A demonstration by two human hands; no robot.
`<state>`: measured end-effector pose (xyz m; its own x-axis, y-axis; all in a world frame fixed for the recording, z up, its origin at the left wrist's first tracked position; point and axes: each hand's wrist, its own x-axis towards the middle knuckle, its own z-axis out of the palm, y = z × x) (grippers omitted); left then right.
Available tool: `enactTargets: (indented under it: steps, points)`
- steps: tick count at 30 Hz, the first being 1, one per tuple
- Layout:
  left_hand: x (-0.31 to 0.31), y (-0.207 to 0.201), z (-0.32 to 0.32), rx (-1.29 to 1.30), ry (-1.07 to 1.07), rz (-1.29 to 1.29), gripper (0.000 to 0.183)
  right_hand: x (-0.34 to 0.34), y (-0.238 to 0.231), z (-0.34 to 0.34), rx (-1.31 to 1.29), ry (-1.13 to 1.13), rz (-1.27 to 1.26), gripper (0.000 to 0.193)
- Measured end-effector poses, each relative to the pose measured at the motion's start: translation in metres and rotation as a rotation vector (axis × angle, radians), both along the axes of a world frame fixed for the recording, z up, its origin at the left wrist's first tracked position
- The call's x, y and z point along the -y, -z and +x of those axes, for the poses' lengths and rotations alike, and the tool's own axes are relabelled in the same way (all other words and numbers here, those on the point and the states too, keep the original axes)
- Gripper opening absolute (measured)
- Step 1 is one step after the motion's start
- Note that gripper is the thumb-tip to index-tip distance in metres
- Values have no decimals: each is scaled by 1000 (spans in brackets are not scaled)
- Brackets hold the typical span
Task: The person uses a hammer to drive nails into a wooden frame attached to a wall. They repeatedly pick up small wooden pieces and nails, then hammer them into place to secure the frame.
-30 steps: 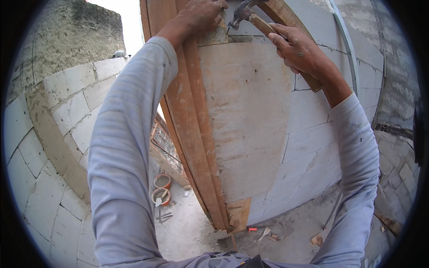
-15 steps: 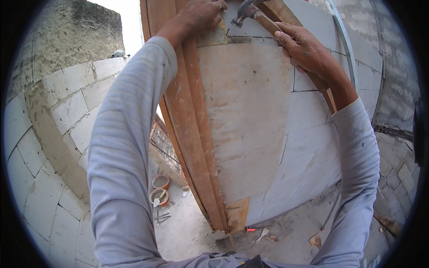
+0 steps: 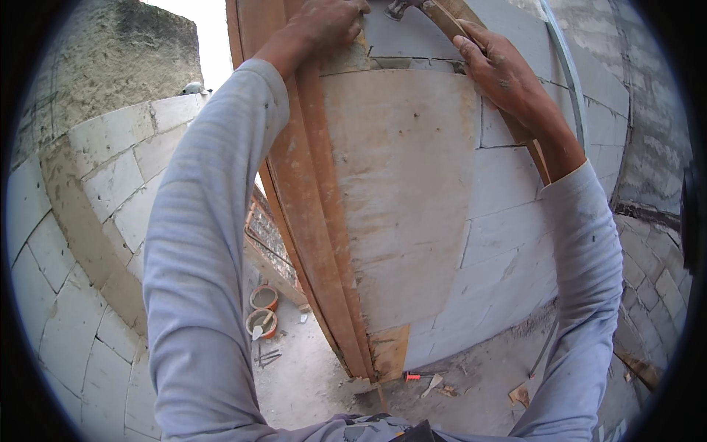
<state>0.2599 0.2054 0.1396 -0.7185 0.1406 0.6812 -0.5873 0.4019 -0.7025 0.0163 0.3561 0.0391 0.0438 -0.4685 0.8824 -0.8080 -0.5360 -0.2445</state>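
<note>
My right hand (image 3: 504, 74) grips a claw hammer (image 3: 445, 20) by its wooden handle, up at the top right. The metal head is partly cut off by the top edge of the view. My left hand (image 3: 324, 23) is up against the brown wooden door frame (image 3: 309, 184), with its fingers curled together. What those fingers pinch, if anything, I cannot make out. Below the hands, a pale plywood panel (image 3: 409, 199) stands against the light block wall (image 3: 508, 191), right beside the frame. Behind my right hand a slanting wooden strip (image 3: 540, 158) shows.
Two orange-rimmed buckets (image 3: 261, 323) stand on the dusty floor (image 3: 294, 383) beyond the frame, one with a trowel in it. Wood scraps (image 3: 519, 395) and a small orange-red object (image 3: 412, 376) lie near the wall's foot. A metal strip (image 3: 571, 66) leans at the right.
The hammer has moved up, so that its head is now partly out of view; my right hand has shifted slightly up. My left hand has stayed at the frame.
</note>
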Motion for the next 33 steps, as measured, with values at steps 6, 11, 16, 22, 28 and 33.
enactTargets:
  steps: [6, 11, 16, 22, 28, 33]
  points:
    - [-1, 1, -5, -10, 24, -28, 26, 19, 1, 0, -101, 90, -20, 40]
    - [-2, 2, 4, -40, 11, 2, 26, -8, -5, 2, -16, 26, 160, 38]
    - [-13, 5, -8, -42, 91, -2, 27, 50, -8, -25, -141, 166, -503, 41]
    - [-14, 1, 3, -34, -64, 50, 28, -1, -1, 0, -66, -2, 242, 46]
    - [-10, 4, -8, -71, 54, 71, 30, 57, 12, -18, -181, 238, -437, 48]
    - [-11, -2, 5, -17, -18, 47, 28, 17, 7, -1, -139, 90, -23, 55]
